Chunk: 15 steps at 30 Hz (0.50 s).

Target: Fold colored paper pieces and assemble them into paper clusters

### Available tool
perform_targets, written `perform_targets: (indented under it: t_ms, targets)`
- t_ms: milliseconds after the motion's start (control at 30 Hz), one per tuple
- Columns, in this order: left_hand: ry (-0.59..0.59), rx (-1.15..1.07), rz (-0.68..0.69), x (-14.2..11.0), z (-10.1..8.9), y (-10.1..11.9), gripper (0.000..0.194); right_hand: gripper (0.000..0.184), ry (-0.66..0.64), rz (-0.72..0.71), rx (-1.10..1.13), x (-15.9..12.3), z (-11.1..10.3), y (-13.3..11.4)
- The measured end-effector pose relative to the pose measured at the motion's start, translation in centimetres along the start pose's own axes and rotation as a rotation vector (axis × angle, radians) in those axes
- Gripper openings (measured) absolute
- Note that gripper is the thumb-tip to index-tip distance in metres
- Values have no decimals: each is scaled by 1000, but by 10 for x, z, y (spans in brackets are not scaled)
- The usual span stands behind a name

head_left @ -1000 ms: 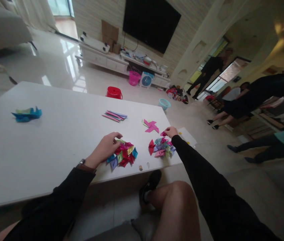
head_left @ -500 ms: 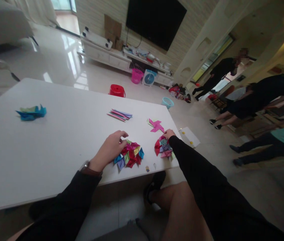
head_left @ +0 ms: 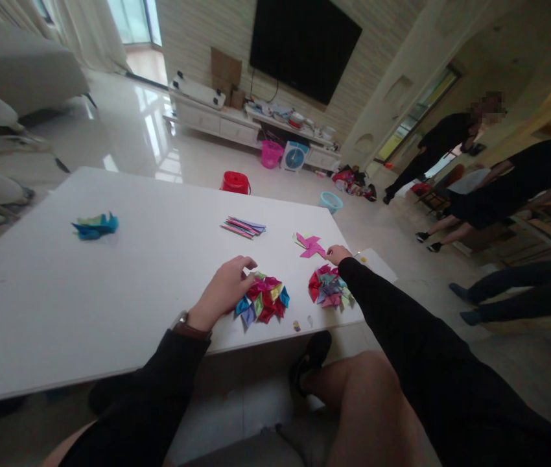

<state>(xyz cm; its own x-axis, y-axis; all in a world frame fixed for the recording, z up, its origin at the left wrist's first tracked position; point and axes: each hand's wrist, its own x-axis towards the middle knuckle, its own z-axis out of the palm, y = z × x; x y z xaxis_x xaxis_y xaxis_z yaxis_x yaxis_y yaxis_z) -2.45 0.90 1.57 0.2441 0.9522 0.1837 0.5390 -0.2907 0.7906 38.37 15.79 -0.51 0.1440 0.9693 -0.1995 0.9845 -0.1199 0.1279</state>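
Observation:
My left hand (head_left: 227,285) rests at the left edge of a many-coloured cluster of folded paper (head_left: 266,301), thumb and forefinger apart. My right hand (head_left: 339,253) has its fingers drawn together at the right-hand tip of a pink paper pinwheel (head_left: 311,246) lying flat, with a light green piece showing beside it. Just below that hand sits a second cluster of folded paper (head_left: 328,288), partly covered by my sleeve. Farther back lies a bundle of thin folded paper strips (head_left: 244,227). A blue and green folded paper piece (head_left: 95,226) is at the far left.
The white table (head_left: 159,292) has its front edge just before my knees. Two small scraps, one a sticker (head_left: 296,325), lie near that edge. Beyond stand a red bucket (head_left: 235,183) and a light blue basin (head_left: 330,202). Several people are at the right.
My view has shifted slightly left, so the table appears farther right. My right hand has moved up a little, away from the right cluster and to the pinwheel's tip. My left hand stays put.

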Motion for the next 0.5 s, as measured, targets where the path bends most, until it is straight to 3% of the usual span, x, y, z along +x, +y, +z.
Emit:
perform_targets:
  t_ms: [100, 200, 333, 500]
  targets:
    - [39, -11, -11, -5, -7, 2, 18, 25, -3, -87, -8, 8, -23, -36]
    - [134, -42, -49, -9, -18, 5, 20, 18, -3, -224, 2, 19, -39, -101]
    - [288, -81, -149, -12, -39, 7, 20, 17, 5, -463, 28, 19, -45, -224]
    - [476, -137, -216, -26, -73, 3, 18, 17, -16, -757, 75, -5, -29, -389]
